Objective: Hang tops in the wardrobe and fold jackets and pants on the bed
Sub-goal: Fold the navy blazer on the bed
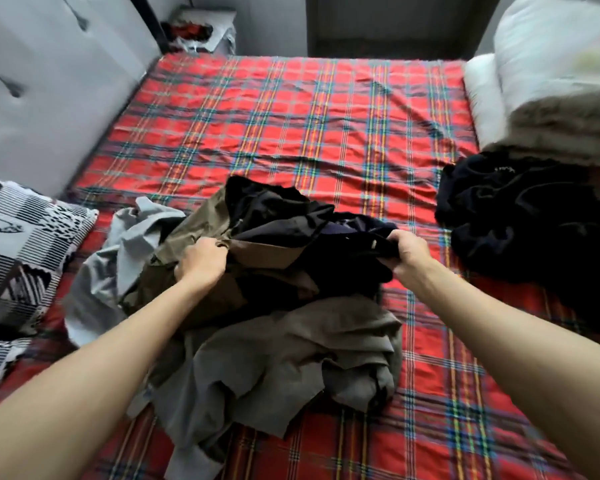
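Clothes (278, 271) are lying in a loose heap on the near middle of the bed (326, 116), which is wearing a red plaid sheet. Both bare arms are reaching forward into the heap. The left hand (201, 259) is curling its fingers tightly round a fold of an olive-brown garment (194, 233) on the left side of the pile, the knuckles facing up. The right hand (406, 251) is gripping a bunched edge of a dark navy garment (326, 233) on the right side of the pile, fingers closed over the cloth and the thumb tucked beneath. Whether the two hands are holding one piece or two, I cannot tell, since the fabrics are overlapping between them. A grey garment (284, 348) is sprawling at the near edge of the heap, partly under the darker pieces, and a light grey garment (118, 258) is spilling out to the left, just beside the left wrist. A separate black pile (527, 230) is sitting well apart on the right side of the bed, touching folded white bedding (561, 81) stacked at the far right. A black-and-white patterned pillow (21, 251) is resting at the left edge, against a grey padded headboard (49, 81). The far half of the sheet is lying wrinkled and bare.
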{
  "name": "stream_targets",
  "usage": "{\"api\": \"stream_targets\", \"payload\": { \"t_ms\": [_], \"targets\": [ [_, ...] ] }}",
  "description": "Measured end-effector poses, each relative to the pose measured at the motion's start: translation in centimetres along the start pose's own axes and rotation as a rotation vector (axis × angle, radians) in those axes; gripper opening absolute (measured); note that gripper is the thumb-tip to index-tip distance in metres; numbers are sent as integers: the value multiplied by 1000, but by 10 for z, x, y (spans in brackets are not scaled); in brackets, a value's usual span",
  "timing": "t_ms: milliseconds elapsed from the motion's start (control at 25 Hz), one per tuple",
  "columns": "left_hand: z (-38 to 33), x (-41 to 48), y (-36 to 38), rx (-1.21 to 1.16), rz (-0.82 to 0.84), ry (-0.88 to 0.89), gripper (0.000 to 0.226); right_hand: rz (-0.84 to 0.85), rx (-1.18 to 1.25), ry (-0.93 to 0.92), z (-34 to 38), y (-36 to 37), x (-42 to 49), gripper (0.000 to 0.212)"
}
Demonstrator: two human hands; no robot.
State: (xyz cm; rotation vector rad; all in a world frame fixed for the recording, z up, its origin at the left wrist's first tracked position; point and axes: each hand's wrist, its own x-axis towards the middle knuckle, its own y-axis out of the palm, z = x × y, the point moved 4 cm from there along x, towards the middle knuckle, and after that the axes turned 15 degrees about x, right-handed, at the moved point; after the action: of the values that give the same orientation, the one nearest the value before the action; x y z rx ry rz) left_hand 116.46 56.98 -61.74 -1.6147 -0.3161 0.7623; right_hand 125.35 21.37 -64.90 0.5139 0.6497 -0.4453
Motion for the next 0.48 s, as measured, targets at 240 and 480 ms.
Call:
{"api": "stream_targets", "payload": {
  "t_ms": [240,480],
  "targets": [
    [15,-39,-96,-268,99,35,36,604,28,-274,142,156,-176,21],
    [-66,-156,-302,-746,-84,665,104,982,126,-637,308,218,-394,21]
  ]
}}
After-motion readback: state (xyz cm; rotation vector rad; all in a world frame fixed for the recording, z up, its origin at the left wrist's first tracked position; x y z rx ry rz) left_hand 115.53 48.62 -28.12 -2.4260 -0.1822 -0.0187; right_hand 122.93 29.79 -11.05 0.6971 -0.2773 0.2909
